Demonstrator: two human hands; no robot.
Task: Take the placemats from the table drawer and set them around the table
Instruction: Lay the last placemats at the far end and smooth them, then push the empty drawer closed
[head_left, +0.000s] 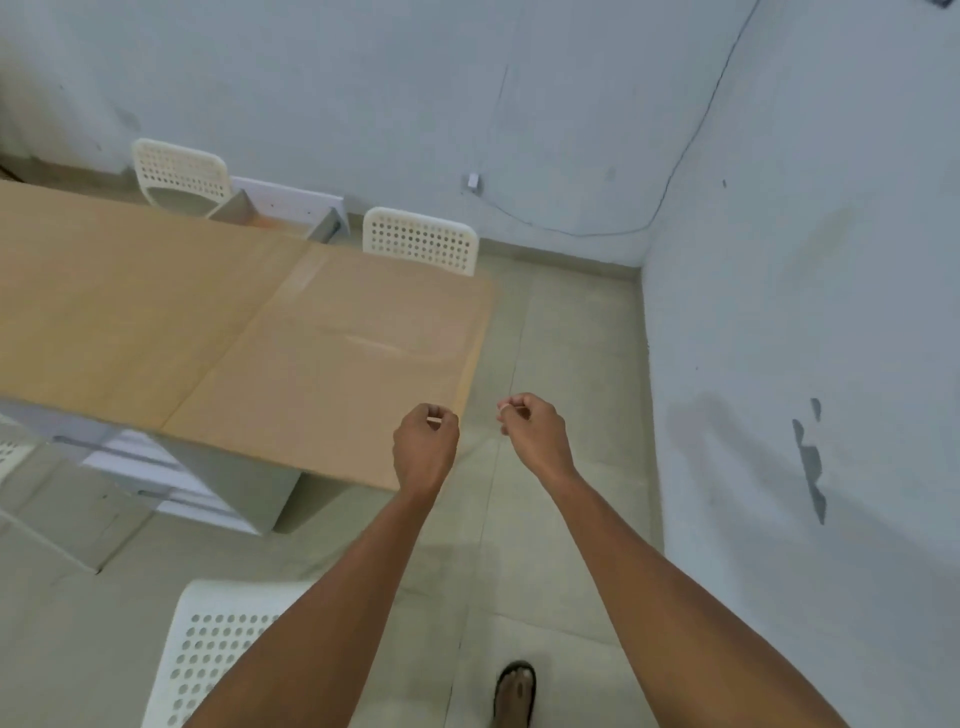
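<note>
A long tan table (104, 291) runs from the left to the middle of the view. A nearly see-through placemat (332, 353) lies over its right end; its left edge shows as a diagonal line and a faint sheen crosses it. My left hand (425, 447) is curled over the table's right edge, fingertips pinched at the mat's border. My right hand (530, 431) is pinched the same way just past the table edge, over the floor; the mat's overhang there is barely visible. On the table's far side a grey drawer (280, 215) stands pulled out.
Two white perforated chairs, one at the far left (179, 171) and one further right (421, 241), stand behind the table, and a third chair (208, 660) is by my left arm. A grey drawer unit (218, 483) sits under the table. A wall (805, 364) closes the right side. My sandalled foot (515, 691) is on the tiled floor.
</note>
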